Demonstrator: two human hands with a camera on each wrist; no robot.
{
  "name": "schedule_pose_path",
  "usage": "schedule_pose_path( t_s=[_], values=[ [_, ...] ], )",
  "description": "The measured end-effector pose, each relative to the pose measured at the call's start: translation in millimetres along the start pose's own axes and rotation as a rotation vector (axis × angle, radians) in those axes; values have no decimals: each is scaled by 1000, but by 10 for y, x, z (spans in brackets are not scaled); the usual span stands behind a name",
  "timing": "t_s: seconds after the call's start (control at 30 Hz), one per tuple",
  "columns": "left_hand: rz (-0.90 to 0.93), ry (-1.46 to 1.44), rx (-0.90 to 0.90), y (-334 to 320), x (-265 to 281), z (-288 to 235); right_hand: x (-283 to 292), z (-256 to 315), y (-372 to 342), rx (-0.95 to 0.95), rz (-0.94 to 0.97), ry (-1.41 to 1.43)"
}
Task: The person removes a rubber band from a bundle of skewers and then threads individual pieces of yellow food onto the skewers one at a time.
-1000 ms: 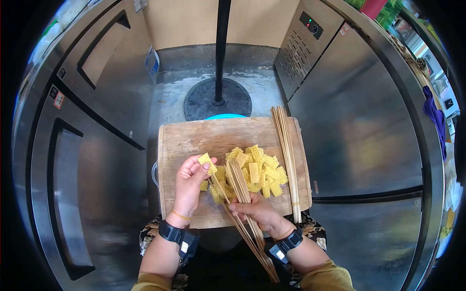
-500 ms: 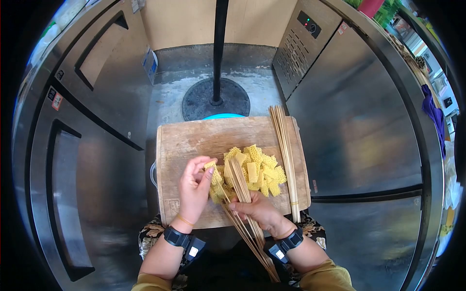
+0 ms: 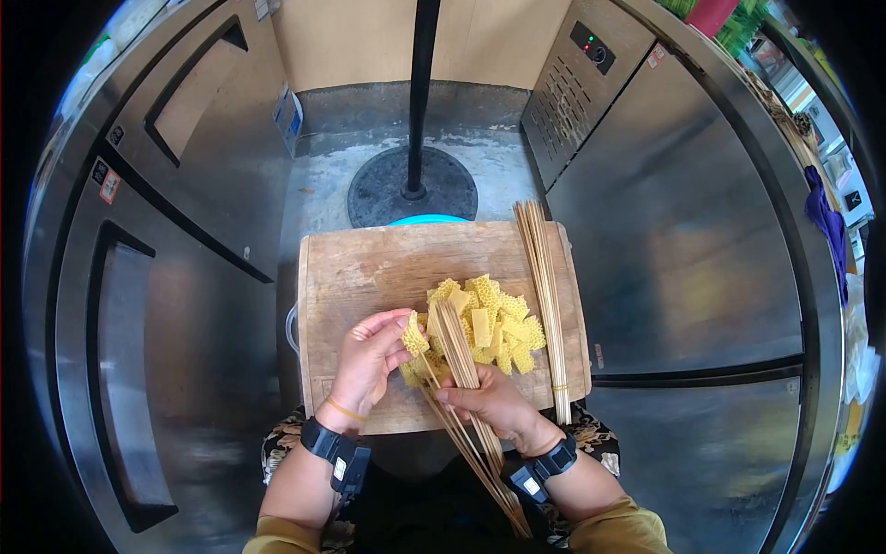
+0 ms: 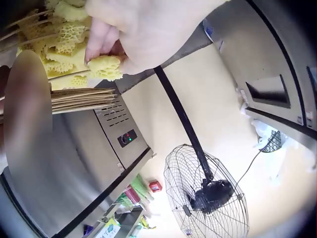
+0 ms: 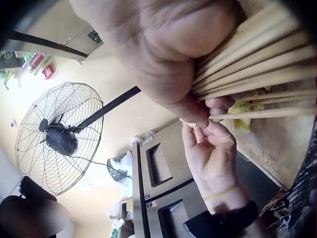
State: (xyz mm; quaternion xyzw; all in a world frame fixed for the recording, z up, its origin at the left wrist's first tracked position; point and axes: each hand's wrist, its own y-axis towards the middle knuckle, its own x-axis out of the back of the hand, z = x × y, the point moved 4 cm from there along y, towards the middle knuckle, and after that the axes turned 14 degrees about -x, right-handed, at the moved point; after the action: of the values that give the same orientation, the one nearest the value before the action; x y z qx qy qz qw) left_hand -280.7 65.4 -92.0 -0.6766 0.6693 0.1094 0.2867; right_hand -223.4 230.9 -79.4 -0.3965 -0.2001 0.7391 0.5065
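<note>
In the head view the left hand (image 3: 365, 362) pinches a yellow honeycomb-textured piece (image 3: 413, 336) between thumb and fingers. One thin stick (image 3: 430, 371) meets the lower end of that piece. The right hand (image 3: 494, 403) grips a bundle of wooden sticks (image 3: 456, 340) and holds the single stick at its thumb and fingertips. More sticks fan down beneath this hand. A pile of yellow pieces (image 3: 482, 325) lies just beyond the bundle. The left wrist view shows the pinched piece (image 4: 105, 68) close up, with a stick against its side.
Under the pile is a wooden board (image 3: 369, 263). A second stick bundle (image 3: 544, 305) lies along its right side. Steel cabinets (image 3: 683, 231) stand on both sides. Beyond the board is a black round base (image 3: 413, 187) with a pole; the left wrist view shows a fan (image 4: 205, 191) on it.
The left hand has moved right and slightly down with its yellow piece, nearer to the right hand. Its wrist and fingers have turned a little. The right hand stays nearly in place.
</note>
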Motion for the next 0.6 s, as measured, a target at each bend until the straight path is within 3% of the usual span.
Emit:
schedule_pose_path(
  t_s=[0.3, 0.4, 0.6],
  values=[
    [0, -87, 23, -29, 47, 69, 2, -24, 18, -14, 4, -16],
    [5, -93, 103, -84, 5, 109, 25, -33, 43, 9, -7, -17],
    [121, 234, 158, -152, -37, 163, 118, -31, 93, 48, -107, -86]
  ],
)
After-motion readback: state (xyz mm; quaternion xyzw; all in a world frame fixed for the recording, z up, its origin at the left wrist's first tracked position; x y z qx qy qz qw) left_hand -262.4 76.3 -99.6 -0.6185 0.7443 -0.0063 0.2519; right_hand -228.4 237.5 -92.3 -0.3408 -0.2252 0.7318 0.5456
